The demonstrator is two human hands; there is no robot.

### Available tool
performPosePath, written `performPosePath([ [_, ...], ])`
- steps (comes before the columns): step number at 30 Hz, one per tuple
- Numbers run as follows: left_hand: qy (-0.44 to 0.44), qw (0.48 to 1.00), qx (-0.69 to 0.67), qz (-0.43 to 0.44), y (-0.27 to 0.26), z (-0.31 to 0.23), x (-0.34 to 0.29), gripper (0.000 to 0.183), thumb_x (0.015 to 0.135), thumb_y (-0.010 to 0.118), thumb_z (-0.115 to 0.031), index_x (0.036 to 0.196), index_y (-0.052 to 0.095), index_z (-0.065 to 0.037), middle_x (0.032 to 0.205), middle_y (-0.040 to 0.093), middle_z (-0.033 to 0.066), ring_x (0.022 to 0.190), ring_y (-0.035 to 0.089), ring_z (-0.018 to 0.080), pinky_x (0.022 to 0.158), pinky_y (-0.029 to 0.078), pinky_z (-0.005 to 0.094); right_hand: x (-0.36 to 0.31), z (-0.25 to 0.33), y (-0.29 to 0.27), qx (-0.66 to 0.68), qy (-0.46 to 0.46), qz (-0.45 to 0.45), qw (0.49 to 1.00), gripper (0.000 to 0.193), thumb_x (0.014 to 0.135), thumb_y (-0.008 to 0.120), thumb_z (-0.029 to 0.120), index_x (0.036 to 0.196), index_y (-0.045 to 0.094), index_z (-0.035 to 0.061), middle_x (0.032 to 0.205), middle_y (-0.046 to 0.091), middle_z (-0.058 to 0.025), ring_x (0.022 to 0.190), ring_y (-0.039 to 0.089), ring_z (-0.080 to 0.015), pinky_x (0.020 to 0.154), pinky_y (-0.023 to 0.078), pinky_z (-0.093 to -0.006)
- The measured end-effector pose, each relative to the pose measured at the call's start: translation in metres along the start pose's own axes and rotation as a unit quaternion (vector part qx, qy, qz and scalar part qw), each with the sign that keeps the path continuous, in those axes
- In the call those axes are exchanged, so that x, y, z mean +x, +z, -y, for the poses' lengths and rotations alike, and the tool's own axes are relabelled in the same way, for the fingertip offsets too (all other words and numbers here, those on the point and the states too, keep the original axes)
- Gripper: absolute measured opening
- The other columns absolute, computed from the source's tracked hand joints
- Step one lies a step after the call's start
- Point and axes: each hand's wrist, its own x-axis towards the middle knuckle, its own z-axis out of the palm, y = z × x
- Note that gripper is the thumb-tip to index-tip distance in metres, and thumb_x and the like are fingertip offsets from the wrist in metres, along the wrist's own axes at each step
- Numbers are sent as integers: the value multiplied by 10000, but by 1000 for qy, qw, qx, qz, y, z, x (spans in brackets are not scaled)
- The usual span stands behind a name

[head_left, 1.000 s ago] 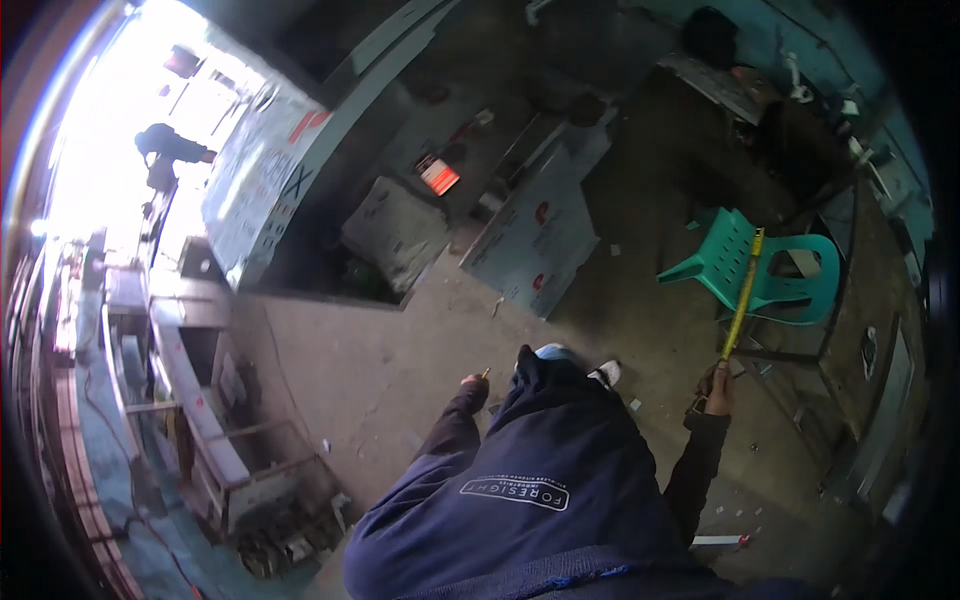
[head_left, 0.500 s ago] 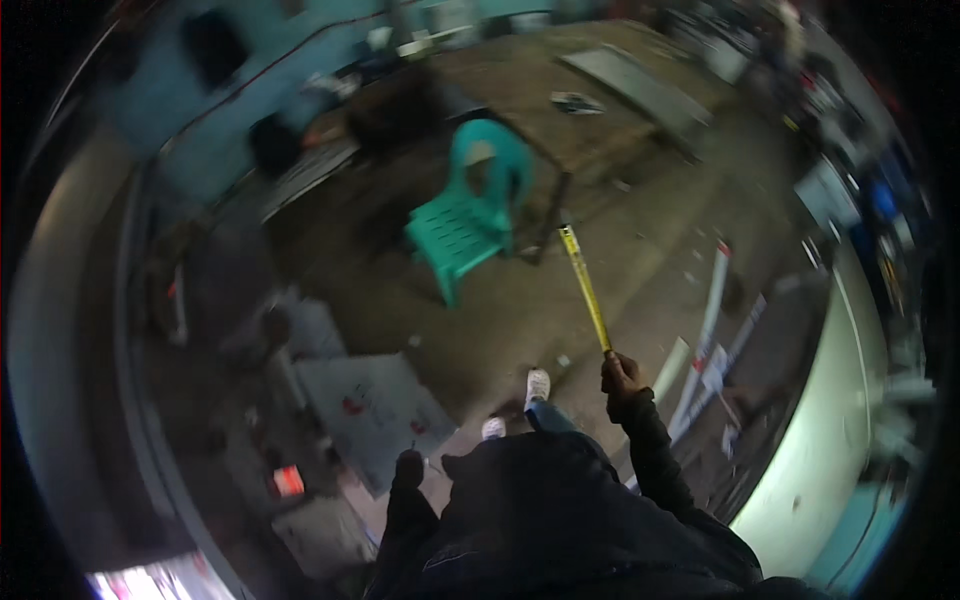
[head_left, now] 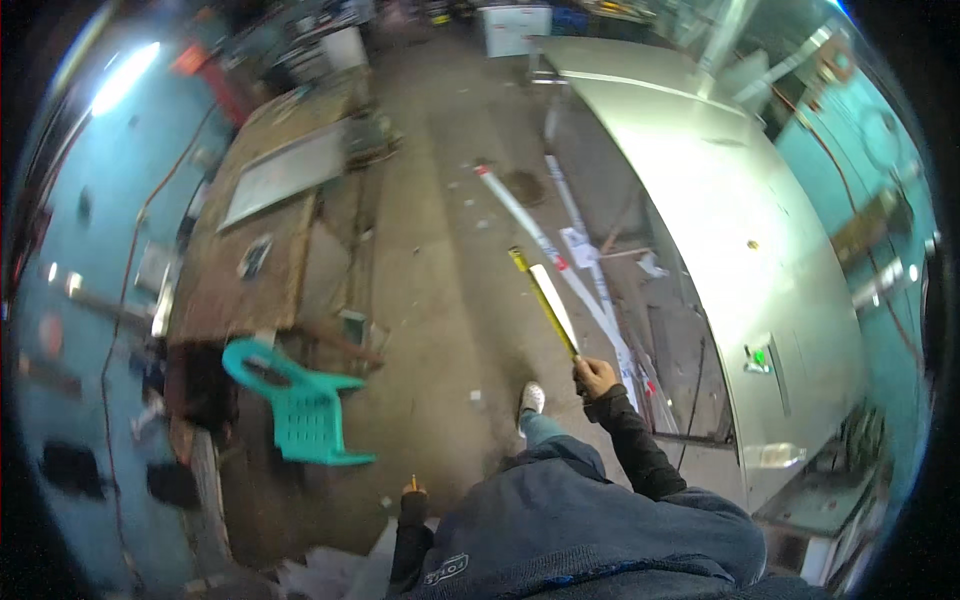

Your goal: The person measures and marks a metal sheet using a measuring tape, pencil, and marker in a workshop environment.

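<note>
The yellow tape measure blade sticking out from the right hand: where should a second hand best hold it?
Probably midway along the yellow blade, pinching its flat faces from the left side. It slants up unsupported from the right hand; long white strips crowd its right.

Yellow measuring stick (head_left: 543, 301): long, thin, w/ dark markings, dark at far tip. Held at near end by right hand (head_left: 595, 377), fist closed round it. Slants up and left away from hand, raised over concrete floor, not touching it. Left hand (head_left: 413, 492) holds small orange pencil-like item (head_left: 413, 482), upright; too small to tell more.
</note>
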Motion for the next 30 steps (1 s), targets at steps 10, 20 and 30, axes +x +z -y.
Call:
performPosePath([
  [10,-77,972,-128,184,-71,-198,181,176,812,634,-172,860,637,-2,788,659,120,723,639,242,626,505,381,100,37,-114,61,-33,-145,987,397,925,524,349,709,582,21,559,502,-13,479,490,-111,456,406,-284],
  [20,108,958,-25,263,-88,-335,369,208,847,582,-190,977,613,-30,757,623,91,658,600,211,641,500,347,174,61,-180,-27,-6,-315,949,423,919,524,374,723,606,8,515,521,-54,476,523,-153,481,415,-310],
  [30,433,812,239,311,-128,-552,600,198,862,570,-177,991,608,-33,771,613,91,670,596,198,629,492,344,225,87,-206,-71,4,-529,846,293,904,555,274,896,646,-5,633,590,-149,520,565,-249,541,456,-342],
])
